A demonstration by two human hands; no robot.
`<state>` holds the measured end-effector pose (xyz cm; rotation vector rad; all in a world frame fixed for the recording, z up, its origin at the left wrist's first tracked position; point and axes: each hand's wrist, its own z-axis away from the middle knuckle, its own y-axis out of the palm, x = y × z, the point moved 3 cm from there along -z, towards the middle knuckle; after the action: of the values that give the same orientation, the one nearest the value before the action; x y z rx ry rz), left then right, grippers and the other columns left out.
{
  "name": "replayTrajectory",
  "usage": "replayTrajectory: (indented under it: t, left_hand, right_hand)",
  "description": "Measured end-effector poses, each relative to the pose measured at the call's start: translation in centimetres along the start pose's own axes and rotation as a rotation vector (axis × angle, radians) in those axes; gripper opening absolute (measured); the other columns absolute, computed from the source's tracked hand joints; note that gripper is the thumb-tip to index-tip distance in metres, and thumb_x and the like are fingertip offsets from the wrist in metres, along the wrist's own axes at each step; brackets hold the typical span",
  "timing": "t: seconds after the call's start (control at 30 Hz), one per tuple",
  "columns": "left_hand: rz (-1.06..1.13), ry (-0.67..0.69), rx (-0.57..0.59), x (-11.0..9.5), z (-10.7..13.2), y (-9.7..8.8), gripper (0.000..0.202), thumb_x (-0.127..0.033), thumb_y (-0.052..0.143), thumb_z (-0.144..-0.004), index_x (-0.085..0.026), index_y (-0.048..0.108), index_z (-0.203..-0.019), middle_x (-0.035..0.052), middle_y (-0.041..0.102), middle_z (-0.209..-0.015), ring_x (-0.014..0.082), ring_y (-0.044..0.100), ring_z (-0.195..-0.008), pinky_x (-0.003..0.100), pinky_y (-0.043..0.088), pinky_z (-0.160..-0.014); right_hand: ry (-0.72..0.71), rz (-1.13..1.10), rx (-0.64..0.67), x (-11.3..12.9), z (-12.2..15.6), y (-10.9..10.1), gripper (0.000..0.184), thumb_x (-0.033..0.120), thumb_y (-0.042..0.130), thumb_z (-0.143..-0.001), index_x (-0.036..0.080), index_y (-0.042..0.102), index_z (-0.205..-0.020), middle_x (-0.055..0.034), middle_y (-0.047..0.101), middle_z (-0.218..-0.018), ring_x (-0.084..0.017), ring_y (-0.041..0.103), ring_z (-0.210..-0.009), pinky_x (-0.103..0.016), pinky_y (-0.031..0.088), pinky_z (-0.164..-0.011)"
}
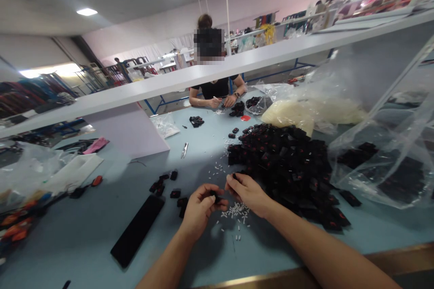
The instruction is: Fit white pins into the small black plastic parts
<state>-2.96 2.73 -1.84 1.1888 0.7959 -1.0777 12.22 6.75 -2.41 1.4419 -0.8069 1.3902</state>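
My left hand [200,207] is closed around a small black piece [214,196], pinched between thumb and fingers. Just beside it, my right hand [247,192] is closed in a pinch, with a bit of something dark at its fingertips that is too small to name. The two hands are close together but apart. Under them on the blue-grey table [264,257] lie many tiny white pieces [237,210]. A big heap of flat black pieces with red marks [288,158] rises right beside my right hand. Several similar black pieces [175,194] lie left of my left hand.
A black phone-like slab [137,230] lies at left, and small snips [184,150] lie farther back. Clear plastic bags [389,162] stand at right. A white shelf [169,79] crosses above the table. Across from me sits a person [217,88], hands on the table.
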Motion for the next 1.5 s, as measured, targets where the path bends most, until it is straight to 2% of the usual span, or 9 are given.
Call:
replayTrajectory:
  t: [0.63, 0.83, 0.97, 1.1, 1.27, 1.5]
  left_hand:
    - [0.009, 0.009, 0.02, 0.3, -0.2, -0.2, 0.021, -0.017, 0.067, -0.068, -0.015, 0.063, -0.089, 0.0061, 0.069, -0.089, 0.0215, 0.07, -0.07, 0.035, 0.056, -0.066]
    - [0.013, 0.004, 0.01, 0.3, -0.1, -0.3, 0.021, -0.017, 0.067, -0.067, -0.015, 0.063, -0.087, 0.0061, 0.07, -0.087, 0.022, 0.071, -0.069, 0.035, 0.057, -0.065]
    - [0.017, 0.008, 0.005, 0.2, -0.1, -0.2, 0.021, -0.016, 0.066, -0.067, -0.015, 0.063, -0.088, 0.0064, 0.07, -0.088, 0.0231, 0.071, -0.071, 0.036, 0.057, -0.066]
    - [0.017, 0.015, -0.029, 0.1, 0.0, -0.2, 0.02, -0.016, 0.064, -0.068, -0.014, 0.063, -0.088, 0.0071, 0.071, -0.089, 0.0239, 0.072, -0.072, 0.036, 0.058, -0.066]
    - [0.019, 0.01, -0.032, 0.0, 0.1, 0.0, 0.021, -0.015, 0.063, -0.067, -0.014, 0.064, -0.088, 0.0077, 0.07, -0.092, 0.0247, 0.072, -0.075, 0.036, 0.058, -0.067]
    - [0.025, 0.016, -0.029, 0.0, 0.0, -0.2, 0.021, -0.015, 0.065, -0.067, -0.014, 0.064, -0.088, 0.0078, 0.071, -0.09, 0.024, 0.072, -0.074, 0.036, 0.058, -0.068]
  right_hand:
    - [-0.003, -0.043, -0.001, 0.0, -0.1, 0.0, 0.049, 0.065, 0.056, -0.08, 0.018, 0.057, -0.071, 0.0044, 0.044, -0.056, -0.009, 0.035, -0.048, -0.022, 0.026, -0.043]
    - [0.033, -0.091, -0.017, 0.0, -0.1, 0.0, 0.052, 0.068, 0.054, -0.079, 0.017, 0.059, -0.073, 0.0022, 0.052, -0.06, -0.01, 0.045, -0.048, -0.023, 0.034, -0.045]
    - [-0.015, -0.107, -0.024, 0.5, 0.0, 0.0, 0.054, 0.068, 0.052, -0.081, 0.016, 0.06, -0.07, -0.0004, 0.057, -0.063, -0.012, 0.052, -0.054, -0.025, 0.04, -0.052]
    - [-0.093, -0.045, -0.045, 1.0, 0.1, -0.2, 0.058, 0.067, 0.047, -0.085, 0.015, 0.063, -0.066, -0.001, 0.056, -0.06, -0.012, 0.05, -0.056, -0.025, 0.04, -0.055]
    - [-0.115, 0.012, -0.088, 0.8, 0.1, -0.4, 0.059, 0.067, 0.042, -0.087, 0.016, 0.065, -0.068, 0.0006, 0.051, -0.055, -0.011, 0.047, -0.053, -0.023, 0.038, -0.051]
    - [-0.033, -0.123, -0.07, 0.4, 0.0, -0.2, 0.057, 0.071, 0.047, -0.082, 0.017, 0.063, -0.07, 0.0043, 0.045, -0.05, -0.009, 0.043, -0.04, -0.022, 0.038, -0.04]
